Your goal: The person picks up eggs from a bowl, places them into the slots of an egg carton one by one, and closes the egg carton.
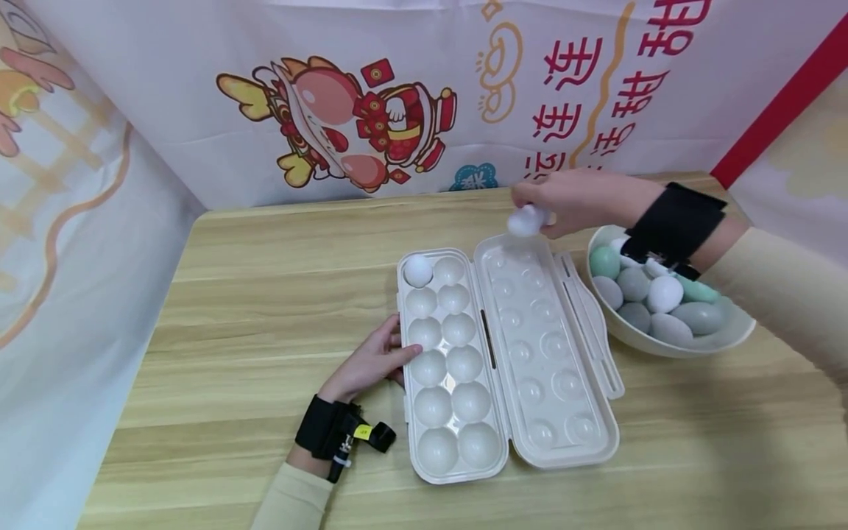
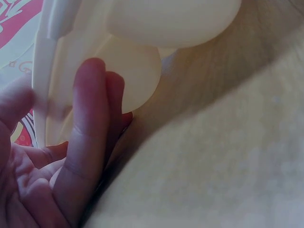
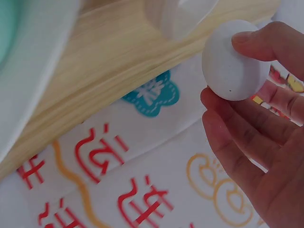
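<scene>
My right hand (image 1: 583, 199) holds a white egg (image 3: 235, 59) between thumb and fingers, raised above the far end of the lid (image 1: 556, 353). The white plastic egg box (image 1: 427, 364) lies opened on the table, its lid folded out to the right. In its far left cup sits one white egg (image 1: 418, 271); the other cups hold nothing. My left hand (image 1: 371, 361) grips the box's left side, thumb over the rim and fingers against the outer wall. The left wrist view shows those fingers (image 2: 88, 114) beside the rounded cups.
A white bowl (image 1: 735, 335) of white, grey and green eggs stands right of the lid, partly under my right forearm. A handle (image 1: 592, 324) runs along the lid's right side. Behind the wooden table (image 1: 265, 309) hangs a printed cloth (image 1: 199, 96).
</scene>
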Demonstrator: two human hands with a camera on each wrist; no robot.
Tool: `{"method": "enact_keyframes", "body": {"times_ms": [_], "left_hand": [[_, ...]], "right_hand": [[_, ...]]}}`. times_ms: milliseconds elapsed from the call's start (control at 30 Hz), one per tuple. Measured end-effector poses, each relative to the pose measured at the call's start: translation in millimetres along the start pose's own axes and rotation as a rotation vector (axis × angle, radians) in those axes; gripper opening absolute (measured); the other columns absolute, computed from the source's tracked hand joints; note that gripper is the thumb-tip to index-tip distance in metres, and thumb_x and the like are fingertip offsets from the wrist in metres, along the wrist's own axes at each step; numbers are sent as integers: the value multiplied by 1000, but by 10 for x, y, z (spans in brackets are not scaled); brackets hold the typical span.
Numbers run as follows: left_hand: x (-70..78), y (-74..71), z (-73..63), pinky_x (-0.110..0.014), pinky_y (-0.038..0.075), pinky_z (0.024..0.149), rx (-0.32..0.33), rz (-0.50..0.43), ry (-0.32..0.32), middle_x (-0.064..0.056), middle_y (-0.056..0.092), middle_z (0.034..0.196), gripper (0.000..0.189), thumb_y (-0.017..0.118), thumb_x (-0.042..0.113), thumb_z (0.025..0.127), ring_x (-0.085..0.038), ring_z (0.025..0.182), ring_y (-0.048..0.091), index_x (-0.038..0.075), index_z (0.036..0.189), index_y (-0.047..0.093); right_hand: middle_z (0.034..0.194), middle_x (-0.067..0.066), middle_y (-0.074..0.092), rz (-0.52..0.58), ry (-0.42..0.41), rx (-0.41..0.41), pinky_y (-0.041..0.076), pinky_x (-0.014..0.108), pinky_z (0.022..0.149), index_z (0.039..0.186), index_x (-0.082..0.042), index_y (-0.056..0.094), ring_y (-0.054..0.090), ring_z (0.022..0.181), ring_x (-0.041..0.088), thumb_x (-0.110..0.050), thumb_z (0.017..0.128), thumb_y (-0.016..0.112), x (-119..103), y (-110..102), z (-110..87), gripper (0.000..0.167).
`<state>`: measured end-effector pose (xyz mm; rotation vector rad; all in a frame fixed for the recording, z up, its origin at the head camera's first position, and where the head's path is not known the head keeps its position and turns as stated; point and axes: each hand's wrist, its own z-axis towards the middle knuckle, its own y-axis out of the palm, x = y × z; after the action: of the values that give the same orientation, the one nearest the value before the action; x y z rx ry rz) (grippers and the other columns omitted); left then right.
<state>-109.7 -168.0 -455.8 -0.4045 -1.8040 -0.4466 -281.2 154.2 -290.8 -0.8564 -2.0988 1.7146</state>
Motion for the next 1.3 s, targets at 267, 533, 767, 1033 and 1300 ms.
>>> {"method": "enact_keyframes", "body": {"times_ms": [267, 533, 767, 1033, 1300], "left_hand": [[3, -32, -3, -46, 59, 65, -51, -41, 9, -24, 60, 115, 61, 56, 12, 99, -33, 85, 68, 12, 150, 24], [30, -83, -23, -50, 58, 72, -120, -97, -20, -26, 55, 124, 63, 54, 10, 100, -35, 92, 66, 15, 152, 20], [19, -115, -35, -53, 56, 79, -164, -143, -51, -27, 49, 130, 61, 53, 8, 100, -38, 96, 64, 14, 152, 21], [22, -131, -30, -52, 54, 83, -200, -142, -67, -27, 45, 133, 61, 53, 8, 100, -39, 102, 62, 10, 151, 20], [36, -138, -40, -53, 55, 81, -185, -148, -63, -27, 47, 131, 60, 53, 6, 99, -38, 103, 62, 7, 150, 21]], "right_hand": [[113, 13, 64, -12, -41, -67, 56, 43, 79, 119, -15, 53, 60, 82, 27, -14, 81, 79, -310, 43, 342, 46], [117, 12, 63, -86, -132, -86, 56, 39, 74, 120, -15, 54, 60, 81, 27, -14, 81, 78, -552, 151, 605, 46], [114, 11, 62, -115, -153, -156, 54, 39, 77, 124, -14, 55, 59, 89, 26, -17, 82, 79, -685, 277, 802, 48], [108, 11, 63, -114, -207, -152, 53, 37, 82, 119, -11, 61, 59, 93, 25, -13, 82, 78, -705, 379, 895, 41], [111, 13, 63, -163, -209, -177, 52, 36, 85, 126, -5, 55, 58, 97, 26, -10, 82, 78, -750, 453, 970, 50]]}}
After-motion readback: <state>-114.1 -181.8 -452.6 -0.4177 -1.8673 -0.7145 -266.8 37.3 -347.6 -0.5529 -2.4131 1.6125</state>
